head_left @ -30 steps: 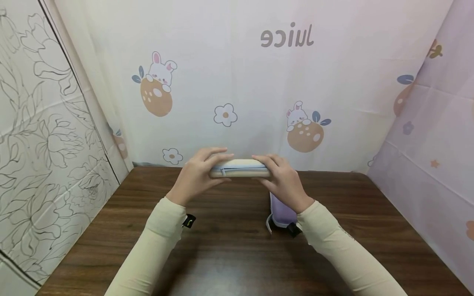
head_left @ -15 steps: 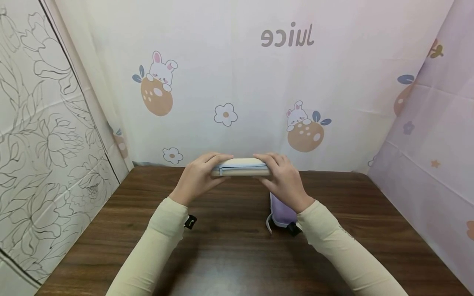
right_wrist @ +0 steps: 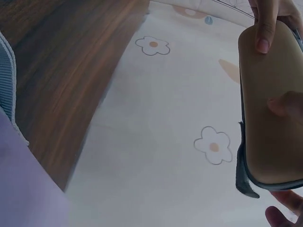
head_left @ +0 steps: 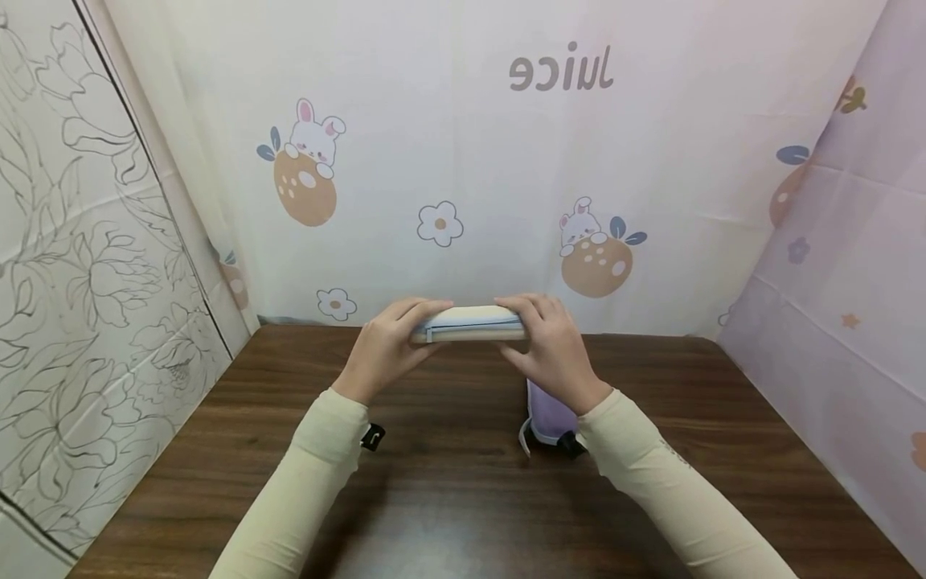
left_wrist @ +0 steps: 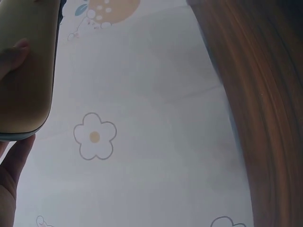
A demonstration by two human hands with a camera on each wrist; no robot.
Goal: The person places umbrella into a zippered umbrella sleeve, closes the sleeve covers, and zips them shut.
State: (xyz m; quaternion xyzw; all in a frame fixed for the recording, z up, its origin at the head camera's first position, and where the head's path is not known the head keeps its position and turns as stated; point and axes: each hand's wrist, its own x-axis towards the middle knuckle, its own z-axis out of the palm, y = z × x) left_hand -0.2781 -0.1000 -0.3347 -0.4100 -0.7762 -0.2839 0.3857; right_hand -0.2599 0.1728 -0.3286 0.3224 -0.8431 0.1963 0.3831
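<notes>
A cream zippered case (head_left: 473,316) with a light-blue zipper is held up above the table's far part, its long side across the head view. My left hand (head_left: 387,346) grips its left end and my right hand (head_left: 553,350) its right end, fingers on top and thumbs beneath. The zipper pull shows near the left end, on the side toward me. In the left wrist view, a thumb presses the smooth face of the case (left_wrist: 28,90). Both thumbs lie on that face in the right wrist view, where a strap hangs from the case's edge.
A purple case (head_left: 551,414) with a pale edge lies on the brown wooden table (head_left: 448,466) under my right wrist, which partly hides it. Behind the table hangs a white curtain (head_left: 463,145) printed with rabbits and flowers. A floral panel (head_left: 94,265) stands at the left.
Both hands have raised the cream case very slightly. My left fingers have shifted and bunched closer together on its top. The purple case has stayed put.
</notes>
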